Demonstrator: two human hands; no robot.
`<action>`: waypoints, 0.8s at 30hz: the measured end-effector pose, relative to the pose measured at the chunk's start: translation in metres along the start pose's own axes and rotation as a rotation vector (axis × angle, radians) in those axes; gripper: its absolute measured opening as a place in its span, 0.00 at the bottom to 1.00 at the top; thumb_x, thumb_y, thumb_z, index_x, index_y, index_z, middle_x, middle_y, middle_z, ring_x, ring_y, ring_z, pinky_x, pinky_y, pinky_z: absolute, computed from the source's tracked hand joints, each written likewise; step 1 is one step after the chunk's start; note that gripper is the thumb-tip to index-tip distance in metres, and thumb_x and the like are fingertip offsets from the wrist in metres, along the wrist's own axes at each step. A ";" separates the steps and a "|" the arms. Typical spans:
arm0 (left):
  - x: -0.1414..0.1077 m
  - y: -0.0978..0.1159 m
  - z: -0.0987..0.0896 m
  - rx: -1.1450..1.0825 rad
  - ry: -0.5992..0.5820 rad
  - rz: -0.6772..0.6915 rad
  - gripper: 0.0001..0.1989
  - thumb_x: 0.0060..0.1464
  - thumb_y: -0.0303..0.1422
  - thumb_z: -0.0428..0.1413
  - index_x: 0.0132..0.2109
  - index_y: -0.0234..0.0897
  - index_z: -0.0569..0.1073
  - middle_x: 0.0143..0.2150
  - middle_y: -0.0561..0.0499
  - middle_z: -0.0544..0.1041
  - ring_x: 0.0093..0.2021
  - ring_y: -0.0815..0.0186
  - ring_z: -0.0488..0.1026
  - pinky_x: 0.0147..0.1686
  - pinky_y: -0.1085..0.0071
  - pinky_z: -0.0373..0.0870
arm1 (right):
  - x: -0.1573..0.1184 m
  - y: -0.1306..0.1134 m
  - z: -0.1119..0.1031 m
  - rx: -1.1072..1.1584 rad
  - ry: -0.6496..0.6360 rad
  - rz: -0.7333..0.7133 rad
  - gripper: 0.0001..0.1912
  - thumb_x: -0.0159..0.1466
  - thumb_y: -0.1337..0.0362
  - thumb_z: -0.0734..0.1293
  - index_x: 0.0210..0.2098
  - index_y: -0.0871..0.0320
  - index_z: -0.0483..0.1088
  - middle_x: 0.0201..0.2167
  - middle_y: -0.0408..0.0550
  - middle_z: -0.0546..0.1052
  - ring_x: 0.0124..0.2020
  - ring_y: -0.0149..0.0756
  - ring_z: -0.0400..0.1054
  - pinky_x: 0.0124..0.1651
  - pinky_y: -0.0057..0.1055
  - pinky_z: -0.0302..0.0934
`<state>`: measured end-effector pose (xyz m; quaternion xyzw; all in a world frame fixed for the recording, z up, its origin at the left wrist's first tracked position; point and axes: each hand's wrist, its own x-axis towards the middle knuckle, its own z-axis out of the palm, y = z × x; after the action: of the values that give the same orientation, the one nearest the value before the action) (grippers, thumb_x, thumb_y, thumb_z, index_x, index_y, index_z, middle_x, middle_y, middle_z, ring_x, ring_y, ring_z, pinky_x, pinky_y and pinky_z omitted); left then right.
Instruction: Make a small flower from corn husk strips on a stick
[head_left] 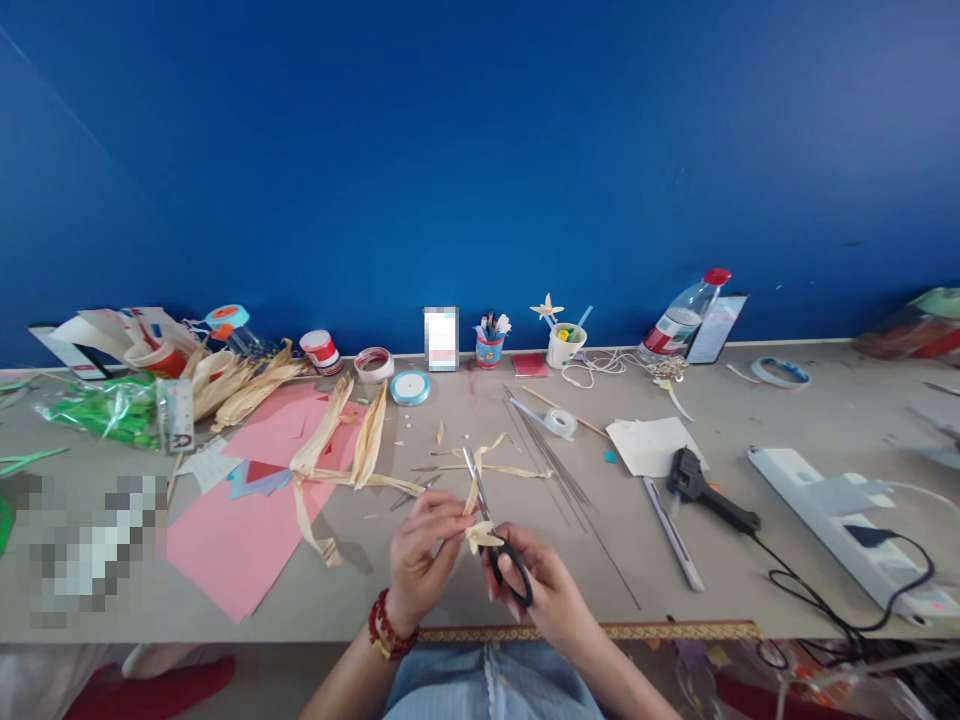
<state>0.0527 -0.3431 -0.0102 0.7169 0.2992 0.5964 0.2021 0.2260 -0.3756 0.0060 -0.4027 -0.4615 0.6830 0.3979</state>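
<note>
My left hand (427, 550) pinches a small pale flower of dried corn husk (482, 537), with a husk strip standing up from it. Black-handled scissors (514, 575) are in my right hand (544, 580), fingers through the loops. Their blades point away from me, beside the flower and the strip; whether they touch the husk I cannot tell. Just beyond my hands lie cut husk strips (517, 470) on the table. To the left, longer dried corn husks (326, 435) rest partly over pink paper (225, 545).
Thin wires (555, 460) and a roll of clear tape (560, 423) lie right of centre. Further right are a utility knife (675, 535), a black glue gun (712, 490) and a corded power strip (847, 530). A cup with a husk flower (566, 345) stands by the blue wall.
</note>
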 end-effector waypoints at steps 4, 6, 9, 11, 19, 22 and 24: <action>0.002 -0.001 0.000 -0.002 0.000 -0.020 0.12 0.57 0.22 0.57 0.46 0.39 0.78 0.41 0.44 0.84 0.40 0.58 0.80 0.41 0.55 0.75 | 0.004 0.003 -0.002 -0.001 -0.001 0.005 0.29 0.58 0.35 0.66 0.31 0.58 0.64 0.18 0.39 0.69 0.13 0.21 0.49 0.16 0.23 0.43; 0.003 -0.001 0.001 -0.002 0.016 -0.025 0.11 0.57 0.23 0.57 0.45 0.39 0.78 0.40 0.43 0.84 0.39 0.58 0.80 0.41 0.56 0.75 | 0.006 0.005 -0.004 -0.006 0.007 0.015 0.29 0.58 0.36 0.66 0.30 0.58 0.64 0.18 0.39 0.69 0.12 0.21 0.50 0.16 0.23 0.43; 0.003 -0.002 0.001 -0.022 0.038 -0.054 0.08 0.58 0.24 0.57 0.43 0.38 0.78 0.39 0.43 0.84 0.38 0.58 0.80 0.42 0.55 0.75 | 0.010 0.010 -0.006 -0.028 0.025 0.025 0.28 0.59 0.37 0.66 0.30 0.58 0.64 0.18 0.39 0.69 0.13 0.21 0.51 0.16 0.22 0.43; 0.000 -0.004 0.001 -0.035 0.034 -0.125 0.07 0.58 0.25 0.57 0.41 0.38 0.79 0.37 0.43 0.84 0.40 0.57 0.79 0.43 0.55 0.75 | 0.013 0.015 -0.010 -0.046 0.029 0.025 0.28 0.59 0.38 0.66 0.30 0.59 0.64 0.17 0.38 0.69 0.13 0.21 0.51 0.16 0.22 0.43; -0.005 -0.008 -0.001 -0.125 0.099 -0.375 0.04 0.57 0.30 0.59 0.35 0.36 0.78 0.33 0.44 0.81 0.41 0.58 0.77 0.42 0.60 0.76 | 0.023 0.026 -0.019 -0.110 0.050 0.042 0.28 0.59 0.37 0.65 0.27 0.56 0.60 0.15 0.37 0.68 0.11 0.21 0.50 0.15 0.22 0.41; -0.003 -0.007 -0.002 -0.140 0.099 -0.434 0.07 0.57 0.33 0.59 0.34 0.35 0.79 0.33 0.43 0.82 0.41 0.58 0.77 0.44 0.59 0.75 | 0.024 0.027 -0.019 -0.119 0.085 0.039 0.27 0.59 0.38 0.65 0.26 0.56 0.60 0.15 0.36 0.68 0.11 0.21 0.49 0.15 0.23 0.41; -0.006 -0.008 -0.003 -0.162 0.094 -0.470 0.08 0.57 0.34 0.59 0.34 0.35 0.78 0.33 0.43 0.82 0.41 0.58 0.77 0.46 0.57 0.74 | 0.024 0.026 -0.018 -0.122 0.120 0.035 0.26 0.60 0.39 0.66 0.26 0.56 0.60 0.14 0.36 0.67 0.11 0.21 0.49 0.15 0.23 0.41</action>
<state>0.0479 -0.3416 -0.0189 0.5806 0.4182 0.5876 0.3778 0.2296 -0.3542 -0.0276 -0.4745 -0.4703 0.6353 0.3875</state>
